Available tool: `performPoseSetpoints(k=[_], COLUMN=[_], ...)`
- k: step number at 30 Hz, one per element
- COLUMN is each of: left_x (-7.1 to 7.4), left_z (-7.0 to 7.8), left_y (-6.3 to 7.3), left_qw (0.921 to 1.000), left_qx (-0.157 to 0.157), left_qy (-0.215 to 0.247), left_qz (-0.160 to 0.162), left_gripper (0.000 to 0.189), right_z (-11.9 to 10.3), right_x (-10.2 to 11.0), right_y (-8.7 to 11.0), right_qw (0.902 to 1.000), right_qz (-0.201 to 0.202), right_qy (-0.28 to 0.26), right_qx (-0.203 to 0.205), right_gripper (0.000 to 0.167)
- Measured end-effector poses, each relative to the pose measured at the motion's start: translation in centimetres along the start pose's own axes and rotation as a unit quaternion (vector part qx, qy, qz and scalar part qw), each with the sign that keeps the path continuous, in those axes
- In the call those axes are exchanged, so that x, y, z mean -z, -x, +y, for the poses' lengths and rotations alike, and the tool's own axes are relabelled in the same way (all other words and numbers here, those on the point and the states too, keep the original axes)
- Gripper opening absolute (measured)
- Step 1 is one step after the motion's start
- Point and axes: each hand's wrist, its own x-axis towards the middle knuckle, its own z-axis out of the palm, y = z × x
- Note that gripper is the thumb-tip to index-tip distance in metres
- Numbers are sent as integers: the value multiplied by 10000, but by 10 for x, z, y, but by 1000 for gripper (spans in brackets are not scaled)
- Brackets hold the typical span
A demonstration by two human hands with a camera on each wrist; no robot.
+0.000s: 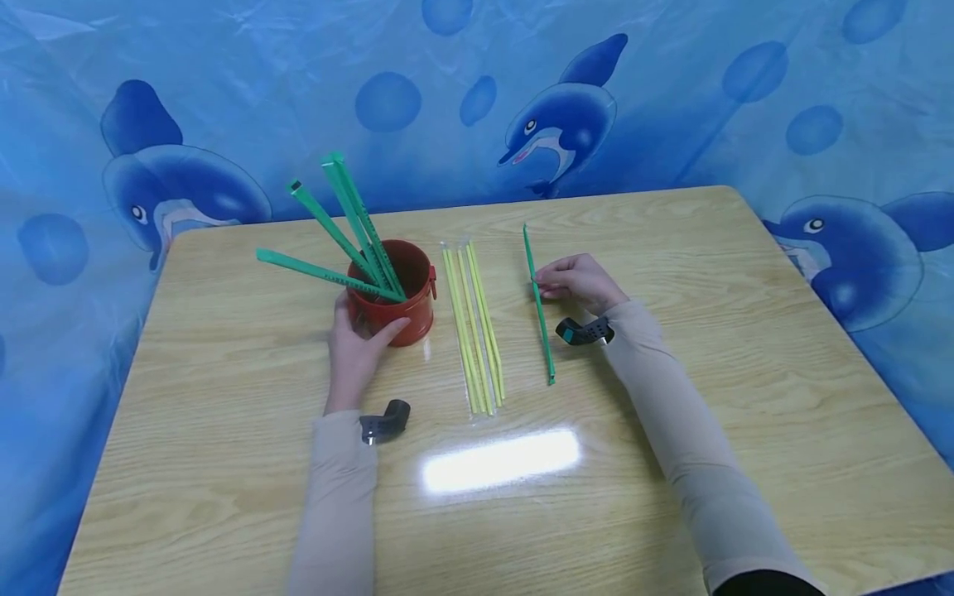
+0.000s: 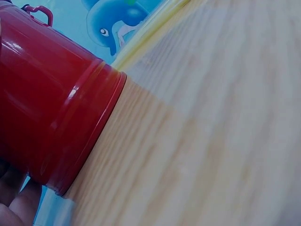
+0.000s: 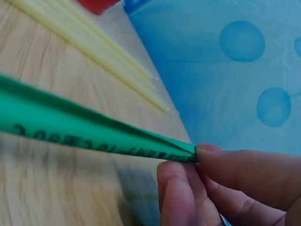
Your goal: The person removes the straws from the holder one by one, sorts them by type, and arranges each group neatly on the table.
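Right hand point(image 1: 577, 281), seen from my remote station, pinches one green printed strip point(image 1: 539, 313) between thumb and fingers, somewhat beyond the strip's middle. From the palm the strip lies to the left; its long axis runs away from the body, the far end canting slightly left. Whether its lower edge touches the table I cannot tell. Next leftward, and nearly parallel to it, lie yellow sticks point(image 1: 474, 331) in clear film, apart from both hands. Beyond these, the left hand point(image 1: 353, 352) grips the red bucket point(image 1: 421, 306), its thumb along the near wall, its fingers at the left side. Inside the bucket stand more green strips point(image 1: 358, 217), all leaning left over the rim. I judge the governing relation to be that of held strip to bucket: they sit on opposite sides of the yellow sticks, the right hand nearer the strip, the left at the bucket. Everything rests on a wood-grained table point(image 1: 708, 331) before a blue dolphin-printed backdrop point(image 1: 298, 50).
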Motion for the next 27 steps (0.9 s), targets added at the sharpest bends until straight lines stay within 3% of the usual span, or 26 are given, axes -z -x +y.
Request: performPoseSetpoints(k=[8,27], left_x=[0,0], left_z=[1,0], left_y=[1,0], left_qw=[10000,9999], left_qx=[12,4], left_qy=[4,100], left_qz=[-20,-4], left_gripper=[82,82], right_z=[6,4], right_x=[0,-6], right_y=[-5,-7], right_qw=[9973,9942], right_qz=[96,437], right_qy=[720,974], right_qx=[-113,-144], right_gripper=[28,23])
